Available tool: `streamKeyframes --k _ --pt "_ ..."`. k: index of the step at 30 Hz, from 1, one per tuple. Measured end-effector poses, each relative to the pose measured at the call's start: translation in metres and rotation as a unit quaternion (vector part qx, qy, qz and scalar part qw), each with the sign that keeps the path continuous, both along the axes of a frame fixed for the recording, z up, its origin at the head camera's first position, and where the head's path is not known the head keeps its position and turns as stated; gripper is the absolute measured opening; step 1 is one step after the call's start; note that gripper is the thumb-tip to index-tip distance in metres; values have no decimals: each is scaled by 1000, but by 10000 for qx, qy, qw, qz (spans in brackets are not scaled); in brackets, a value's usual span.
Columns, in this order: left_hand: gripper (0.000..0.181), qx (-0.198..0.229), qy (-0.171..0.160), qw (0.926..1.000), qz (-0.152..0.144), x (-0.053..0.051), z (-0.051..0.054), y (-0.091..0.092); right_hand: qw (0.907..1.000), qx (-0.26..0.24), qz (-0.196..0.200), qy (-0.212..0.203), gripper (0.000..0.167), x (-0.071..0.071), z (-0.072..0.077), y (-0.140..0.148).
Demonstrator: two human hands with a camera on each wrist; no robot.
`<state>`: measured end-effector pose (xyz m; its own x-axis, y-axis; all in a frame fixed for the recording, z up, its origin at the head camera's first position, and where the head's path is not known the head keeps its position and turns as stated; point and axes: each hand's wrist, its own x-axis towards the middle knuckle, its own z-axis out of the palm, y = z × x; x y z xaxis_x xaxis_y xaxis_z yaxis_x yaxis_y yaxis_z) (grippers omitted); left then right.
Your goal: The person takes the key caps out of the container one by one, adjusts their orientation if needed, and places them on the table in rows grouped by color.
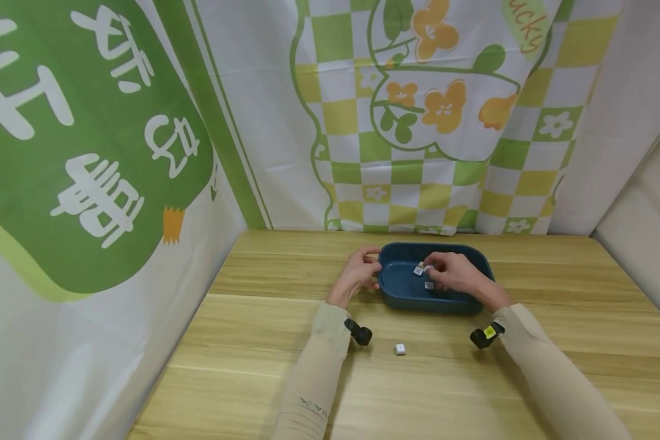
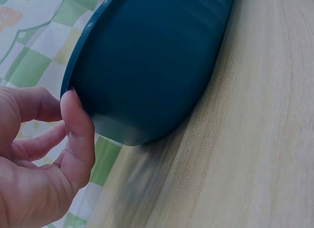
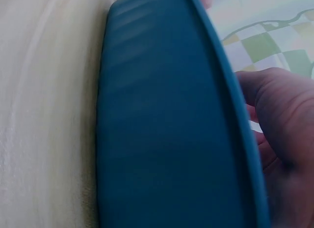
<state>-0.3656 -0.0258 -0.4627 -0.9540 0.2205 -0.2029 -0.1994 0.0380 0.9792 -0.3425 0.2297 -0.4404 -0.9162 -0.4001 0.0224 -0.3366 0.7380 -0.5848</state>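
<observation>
A dark blue oblong tray (image 1: 434, 305) with rounded corners stands on the table. My left hand (image 1: 359, 272) pinches the rim at its left end between thumb and finger, as the left wrist view shows up close. Reaching over the near right side, my right hand (image 1: 455, 273) has its fingertips down inside the tray. A small white cube shows between its thumb and index finger, partly covered by them. Beside those fingertips lies a marked white cube (image 1: 418, 270), and another cube (image 1: 429, 285) sits nearer the front wall. In the right wrist view the tray wall (image 3: 167, 120) hides the fingertips.
One white cube (image 1: 399, 349) lies on the wooden table (image 1: 242, 342), in front of the tray and between the forearms. A printed curtain (image 1: 396, 208) hangs along the table's back edge. Another printed cloth (image 1: 115, 256) hangs at the left, and a pale wall stands at the right.
</observation>
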Motion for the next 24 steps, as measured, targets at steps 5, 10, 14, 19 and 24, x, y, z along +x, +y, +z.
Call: streamKeyframes --k 5,10,14,19,24 --pt "51 -6 -1 10000 -6 0 0 1 9997 -175 -126 75 29 7 5 2" --pt "49 -50 48 10000 -29 2 0 0 9984 -306 -409 228 29 16 9 2" --pt "49 -89 81 9999 -79 2 -1 -1 9976 -431 -472 274 28 21 8 2" --pt "49 -75 114 9999 -75 0 -3 0 9965 -607 -449 362 26 28 8 1" --pt "48 -71 111 9999 -38 -2 -4 0 9964 -575 -384 488 23 37 10 -2"
